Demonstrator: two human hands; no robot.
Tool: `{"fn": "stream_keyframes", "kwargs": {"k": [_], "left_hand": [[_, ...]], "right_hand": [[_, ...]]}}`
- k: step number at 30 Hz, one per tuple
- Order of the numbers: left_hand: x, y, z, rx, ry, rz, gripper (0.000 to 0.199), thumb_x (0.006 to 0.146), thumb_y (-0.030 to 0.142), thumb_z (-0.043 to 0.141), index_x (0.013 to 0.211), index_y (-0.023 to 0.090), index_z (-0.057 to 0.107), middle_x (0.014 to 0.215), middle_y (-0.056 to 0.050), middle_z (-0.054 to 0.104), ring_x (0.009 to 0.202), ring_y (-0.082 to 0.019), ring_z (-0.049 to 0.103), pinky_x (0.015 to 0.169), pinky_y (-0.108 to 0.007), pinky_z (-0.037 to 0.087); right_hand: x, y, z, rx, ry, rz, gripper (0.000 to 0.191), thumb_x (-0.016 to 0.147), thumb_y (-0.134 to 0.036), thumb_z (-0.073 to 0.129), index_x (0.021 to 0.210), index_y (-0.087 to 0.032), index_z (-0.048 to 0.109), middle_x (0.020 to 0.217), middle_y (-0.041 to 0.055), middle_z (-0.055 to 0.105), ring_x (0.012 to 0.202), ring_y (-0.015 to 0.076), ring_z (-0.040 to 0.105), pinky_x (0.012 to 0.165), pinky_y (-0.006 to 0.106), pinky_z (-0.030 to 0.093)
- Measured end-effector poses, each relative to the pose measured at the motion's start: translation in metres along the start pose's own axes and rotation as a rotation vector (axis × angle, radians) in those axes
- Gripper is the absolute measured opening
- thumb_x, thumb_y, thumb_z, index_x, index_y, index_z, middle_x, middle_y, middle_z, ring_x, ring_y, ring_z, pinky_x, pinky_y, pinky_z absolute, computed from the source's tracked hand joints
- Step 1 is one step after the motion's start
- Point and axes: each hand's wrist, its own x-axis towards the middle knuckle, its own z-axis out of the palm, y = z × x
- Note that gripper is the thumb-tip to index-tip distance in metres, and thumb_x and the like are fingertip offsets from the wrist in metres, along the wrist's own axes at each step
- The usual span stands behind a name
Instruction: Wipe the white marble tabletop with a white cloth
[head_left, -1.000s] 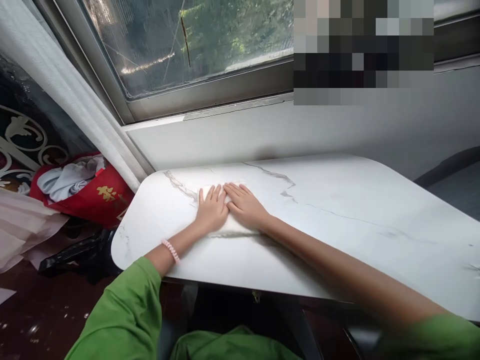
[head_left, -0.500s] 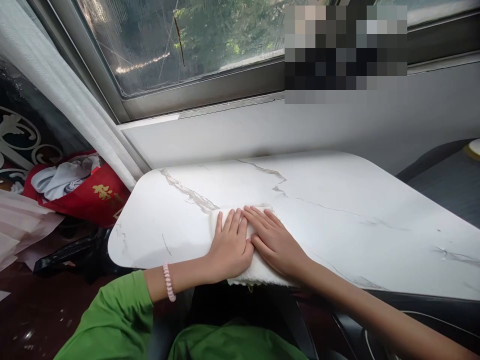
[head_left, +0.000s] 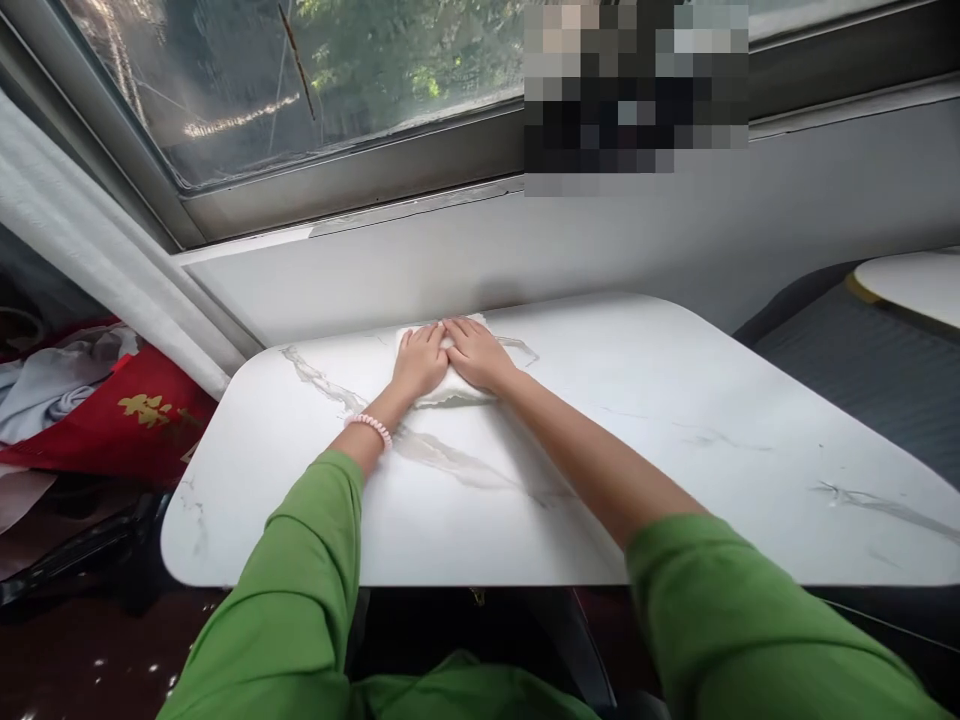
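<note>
A white cloth (head_left: 459, 392) lies flat near the far edge of a white, marble-patterned table (head_left: 285, 500). On the cloth's left part rests my left hand (head_left: 421, 362), palm down with its fingers stretched out; a pink beaded bracelet (head_left: 369, 428) circles that wrist. My right hand (head_left: 478, 356) presses on the cloth beside it, fingers also extended and flat. The two hands touch at the fingertips or nearly so. Both palms hide much of the cloth.
Behind the table stand a white wall (head_left: 360, 270) and a metal-framed window (head_left: 300, 190). A red bag (head_left: 161, 410) holding pale fabric sits at the left by a white curtain (head_left: 112, 220). To the right is a dark grey seat (head_left: 855, 350).
Both hands and the cloth have slid away from me, from the table's near edge to near its far edge. My arms are now stretched out, and the camera view has shifted.
</note>
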Motion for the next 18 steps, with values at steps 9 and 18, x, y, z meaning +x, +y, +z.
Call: {"fn": "stream_keyframes", "kwargs": {"k": [9, 18], "left_hand": [[0.042, -0.012, 0.005, 0.017, 0.033, -0.007, 0.047, 0.092, 0.016, 0.029, 0.136, 0.015, 0.045, 0.145, -0.006, 0.046, 0.135, -0.017, 0.036, 0.117, -0.040, 0.017], [0.038, -0.008, 0.008, 0.067, 0.016, -0.028, 0.049, 0.094, 0.018, 0.026, 0.140, 0.013, 0.041, 0.149, -0.007, 0.040, 0.139, -0.019, 0.032, 0.118, -0.041, 0.016]], "right_hand": [[0.037, 0.022, 0.000, 0.000, -0.051, -0.017, 0.055, 0.089, -0.026, 0.032, 0.137, -0.004, 0.044, 0.145, 0.0167, 0.045, 0.134, 0.0276, 0.037, 0.111, 0.044, 0.026], [0.029, 0.015, -0.010, -0.016, -0.104, 0.020, 0.057, 0.090, -0.026, 0.032, 0.141, -0.002, 0.039, 0.149, 0.0160, 0.039, 0.138, 0.0268, 0.032, 0.114, 0.041, 0.022]]}}
